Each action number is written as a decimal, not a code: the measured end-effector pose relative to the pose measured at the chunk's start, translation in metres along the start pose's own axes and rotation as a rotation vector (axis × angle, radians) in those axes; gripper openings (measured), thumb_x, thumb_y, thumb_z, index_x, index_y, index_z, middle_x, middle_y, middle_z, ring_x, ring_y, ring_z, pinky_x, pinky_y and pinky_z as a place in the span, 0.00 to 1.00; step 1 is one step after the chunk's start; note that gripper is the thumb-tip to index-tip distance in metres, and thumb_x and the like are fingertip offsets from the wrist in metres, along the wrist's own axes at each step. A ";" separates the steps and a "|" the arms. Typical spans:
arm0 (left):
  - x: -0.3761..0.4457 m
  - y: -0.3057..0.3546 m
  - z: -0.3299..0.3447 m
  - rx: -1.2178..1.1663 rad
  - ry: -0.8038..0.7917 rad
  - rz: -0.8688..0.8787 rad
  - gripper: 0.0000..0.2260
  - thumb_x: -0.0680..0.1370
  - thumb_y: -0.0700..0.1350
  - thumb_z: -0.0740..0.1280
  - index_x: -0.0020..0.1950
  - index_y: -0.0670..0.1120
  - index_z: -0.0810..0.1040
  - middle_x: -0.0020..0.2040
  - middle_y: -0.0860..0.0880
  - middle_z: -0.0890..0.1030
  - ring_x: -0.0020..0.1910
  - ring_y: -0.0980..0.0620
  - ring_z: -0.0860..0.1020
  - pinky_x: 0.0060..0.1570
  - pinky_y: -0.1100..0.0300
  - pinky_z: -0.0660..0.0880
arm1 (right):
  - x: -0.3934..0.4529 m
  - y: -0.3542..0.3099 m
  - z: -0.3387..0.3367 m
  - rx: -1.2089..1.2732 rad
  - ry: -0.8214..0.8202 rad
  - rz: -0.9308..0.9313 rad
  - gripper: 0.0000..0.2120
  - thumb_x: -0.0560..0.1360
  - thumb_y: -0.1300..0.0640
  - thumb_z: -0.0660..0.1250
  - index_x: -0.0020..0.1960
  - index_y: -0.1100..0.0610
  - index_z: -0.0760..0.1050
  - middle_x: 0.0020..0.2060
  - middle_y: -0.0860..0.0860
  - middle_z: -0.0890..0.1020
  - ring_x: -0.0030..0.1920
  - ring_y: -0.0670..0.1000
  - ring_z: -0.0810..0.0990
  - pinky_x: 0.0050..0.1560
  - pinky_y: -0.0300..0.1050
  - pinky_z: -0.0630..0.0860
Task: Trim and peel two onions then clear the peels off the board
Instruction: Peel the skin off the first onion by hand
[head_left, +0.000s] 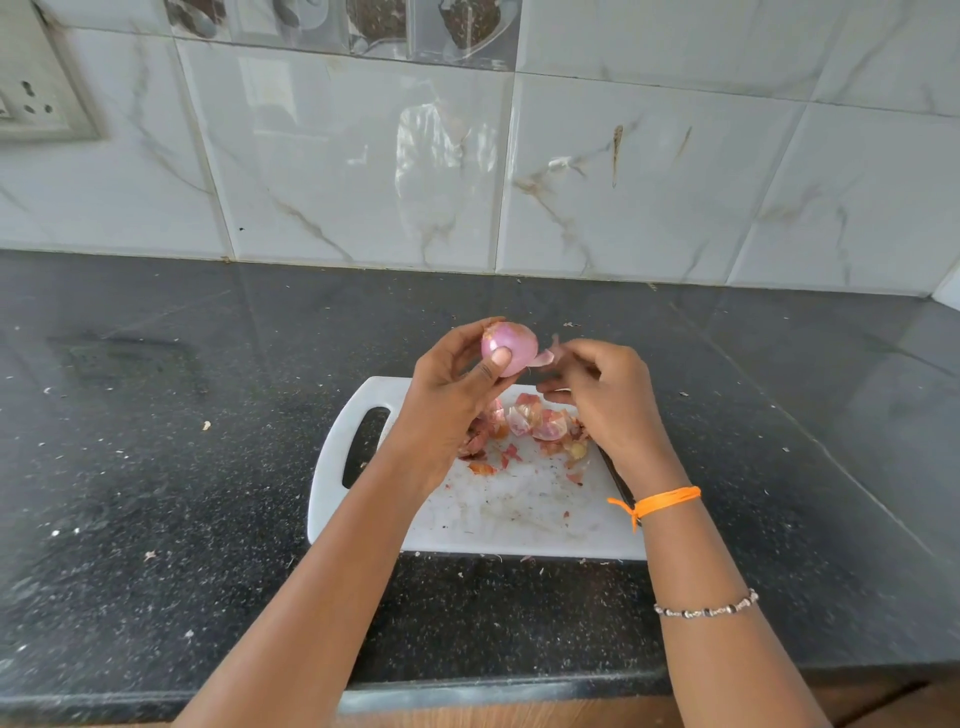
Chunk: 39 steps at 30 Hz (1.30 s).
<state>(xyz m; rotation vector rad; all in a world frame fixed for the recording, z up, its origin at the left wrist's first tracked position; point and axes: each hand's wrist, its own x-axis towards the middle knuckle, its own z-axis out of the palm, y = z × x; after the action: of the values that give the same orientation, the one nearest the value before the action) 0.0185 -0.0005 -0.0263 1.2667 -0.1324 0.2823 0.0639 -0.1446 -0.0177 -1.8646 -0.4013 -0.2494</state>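
Left hand (457, 384) up in the middle of the frame, above the far edge of the white cutting board (519, 514). Fingers curled round a small pink onion (509, 347), thumb flat on its front. Onion mostly bare and shiny, held well clear of the board.

Right hand (605, 395) just beside it, to the right. Fingers pressed together, pinching a thin strip of peel (548, 356) (one end touching the onion's right side).

Below the hands, a heap of pink and brown peels (540, 428) on the far half of the board, with a few small bits scattered nearer the middle. Near half of the board smudged and speckled. Long handle slot at the board's left end.

Board flat on the dark speckled desk (156, 493), in the lower middle of the frame. Tiny crumbs here and there on the desk.

Orange thread (660, 501) tied round the right wrist, and a beaded bracelet (706, 608) further down the arm. Something dark and thin at the board's right edge, mostly hidden by the wrist (cannot tell what).

Pale marble tiles (363, 166) behind, with a wall socket (31, 104) in the upper left.
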 end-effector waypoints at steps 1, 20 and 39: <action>0.000 -0.001 0.000 0.019 0.010 0.002 0.18 0.72 0.46 0.70 0.60 0.44 0.75 0.59 0.43 0.80 0.60 0.46 0.78 0.61 0.54 0.75 | -0.001 -0.004 0.001 0.112 -0.015 0.066 0.16 0.81 0.54 0.60 0.44 0.63 0.79 0.37 0.56 0.83 0.36 0.53 0.84 0.39 0.42 0.81; -0.003 0.008 -0.001 -0.167 -0.069 -0.075 0.15 0.76 0.42 0.63 0.61 0.40 0.75 0.57 0.42 0.81 0.55 0.49 0.81 0.54 0.62 0.78 | -0.005 -0.015 -0.003 0.386 -0.132 -0.001 0.11 0.76 0.73 0.60 0.36 0.64 0.71 0.39 0.58 0.81 0.39 0.51 0.84 0.46 0.45 0.82; -0.002 0.008 -0.003 0.140 0.110 -0.014 0.17 0.69 0.42 0.74 0.56 0.53 0.80 0.55 0.50 0.82 0.53 0.49 0.80 0.49 0.61 0.77 | -0.002 -0.009 0.000 0.212 0.012 -0.151 0.07 0.70 0.68 0.72 0.40 0.57 0.79 0.36 0.50 0.82 0.39 0.47 0.82 0.43 0.42 0.80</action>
<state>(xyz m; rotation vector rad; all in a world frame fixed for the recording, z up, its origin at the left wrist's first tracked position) 0.0145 0.0037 -0.0203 1.3876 -0.0100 0.3533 0.0588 -0.1425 -0.0106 -1.6269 -0.5404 -0.3076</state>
